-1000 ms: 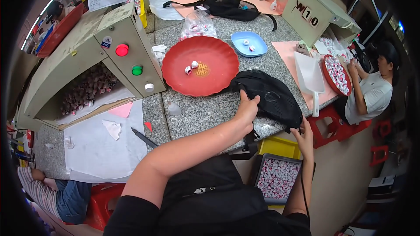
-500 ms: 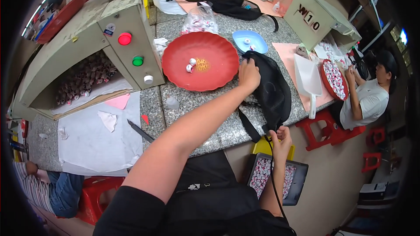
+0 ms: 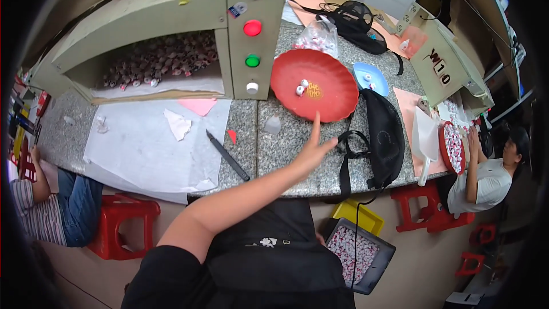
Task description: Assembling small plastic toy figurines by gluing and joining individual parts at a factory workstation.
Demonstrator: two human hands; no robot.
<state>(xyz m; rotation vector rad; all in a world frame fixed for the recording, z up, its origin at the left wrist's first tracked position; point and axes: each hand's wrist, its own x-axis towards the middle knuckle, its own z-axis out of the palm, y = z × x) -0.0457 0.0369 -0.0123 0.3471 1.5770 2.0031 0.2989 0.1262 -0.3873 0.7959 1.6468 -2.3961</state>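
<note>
My left hand (image 3: 313,150) reaches over the granite worktop with its fingers apart and nothing in them. Its raised index finger points toward the near rim of a red scalloped plate (image 3: 334,71); two small white-and-pink pieces (image 3: 301,87) lie in the plate. Just right of the hand lies a black mesh pouch (image 3: 386,140), its loose strap (image 3: 345,174) beside my fingers. A thin black cable (image 3: 357,226) hangs from the pouch's lower end. Of my right hand (image 3: 321,240) only a sliver shows below the table edge, beside my apron; its fingers are hidden.
A machine (image 3: 151,8) with an arched opening full of small pieces stands left. A black cutter (image 3: 227,155) lies beside white paper (image 3: 154,151). A blue dish (image 3: 374,83) and white scoop (image 3: 424,137) are right. Below stands a grey bin (image 3: 380,260) of pieces. Co-workers sit on both sides.
Both hands have left the black pouch, which now lies on the worktop. My left hand has drawn back toward me and opened; my right hand has dropped low. The view has turned left.
</note>
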